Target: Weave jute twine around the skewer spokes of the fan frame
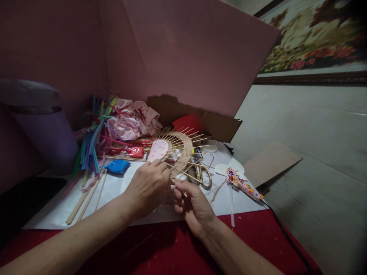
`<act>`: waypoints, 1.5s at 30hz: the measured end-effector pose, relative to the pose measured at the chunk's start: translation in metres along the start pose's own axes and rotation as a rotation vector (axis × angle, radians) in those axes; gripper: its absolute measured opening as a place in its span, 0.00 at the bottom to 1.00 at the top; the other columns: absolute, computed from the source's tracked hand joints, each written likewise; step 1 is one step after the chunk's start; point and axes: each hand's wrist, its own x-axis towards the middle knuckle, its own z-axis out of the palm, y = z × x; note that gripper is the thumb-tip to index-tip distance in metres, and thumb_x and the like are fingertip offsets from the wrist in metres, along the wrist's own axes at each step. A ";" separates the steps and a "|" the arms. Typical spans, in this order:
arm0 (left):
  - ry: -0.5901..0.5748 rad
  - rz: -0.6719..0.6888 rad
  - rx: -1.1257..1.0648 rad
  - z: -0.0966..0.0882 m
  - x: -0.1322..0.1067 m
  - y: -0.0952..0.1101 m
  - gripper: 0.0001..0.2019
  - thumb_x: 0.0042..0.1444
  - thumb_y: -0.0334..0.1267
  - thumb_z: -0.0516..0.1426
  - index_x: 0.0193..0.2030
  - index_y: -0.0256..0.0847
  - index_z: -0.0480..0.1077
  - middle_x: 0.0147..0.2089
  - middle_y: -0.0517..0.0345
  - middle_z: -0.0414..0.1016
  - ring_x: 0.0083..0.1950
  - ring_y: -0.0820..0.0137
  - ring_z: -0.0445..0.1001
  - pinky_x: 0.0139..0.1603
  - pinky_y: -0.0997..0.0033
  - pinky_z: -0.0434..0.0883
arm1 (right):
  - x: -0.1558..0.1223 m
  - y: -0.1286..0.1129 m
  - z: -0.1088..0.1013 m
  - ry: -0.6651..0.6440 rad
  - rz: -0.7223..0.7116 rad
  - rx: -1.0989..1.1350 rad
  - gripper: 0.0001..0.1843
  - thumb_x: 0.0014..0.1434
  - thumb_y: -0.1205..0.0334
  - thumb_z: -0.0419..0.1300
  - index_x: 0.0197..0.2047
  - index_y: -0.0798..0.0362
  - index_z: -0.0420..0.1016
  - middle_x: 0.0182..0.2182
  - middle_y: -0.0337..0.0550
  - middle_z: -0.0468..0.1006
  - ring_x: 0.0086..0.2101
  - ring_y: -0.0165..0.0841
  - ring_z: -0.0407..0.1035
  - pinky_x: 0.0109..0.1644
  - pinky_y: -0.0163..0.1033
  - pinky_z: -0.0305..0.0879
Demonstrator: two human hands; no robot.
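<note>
Fingers of my left hand [151, 181] clasp the woven frame [187, 151]; beside, the right hand [195, 206] pinches a thin piece [185, 194] I can't identify from here; scissors [211, 181] lie beyond.

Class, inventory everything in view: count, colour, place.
Stick-and-twine frame: one, tan, centre
Spotted oval: one, pink, frame's middle
Scissors: one pair, gold, centre right
Apparent glue gun: one, multicolour, right
Translucent stick: one, whitish, right
Pipe cleaners: many, multicolour, left
Cloth: one heap, pink, back
Packets: two, blue and red, left
Loose sticks: several, tan, left
Tumbler: one, purple, left
Torn cardboard: one, brown, back
Card: one, red, back
Backdrop: one, pink, back
Paper: one, white, tabletop
Tablecloth: one, red, beneath
Framed picture: one, multicolour, wall
Left hand: one, on frame
Right hand: one, on frame
</note>
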 end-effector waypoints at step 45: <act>-0.188 -0.339 -0.332 0.003 0.003 -0.004 0.08 0.48 0.32 0.48 0.27 0.39 0.69 0.28 0.56 0.72 0.29 0.71 0.67 0.27 0.72 0.57 | 0.003 0.001 -0.002 0.052 -0.015 0.115 0.05 0.43 0.72 0.58 0.26 0.57 0.64 0.16 0.35 0.64 0.17 0.21 0.53 0.17 0.27 0.47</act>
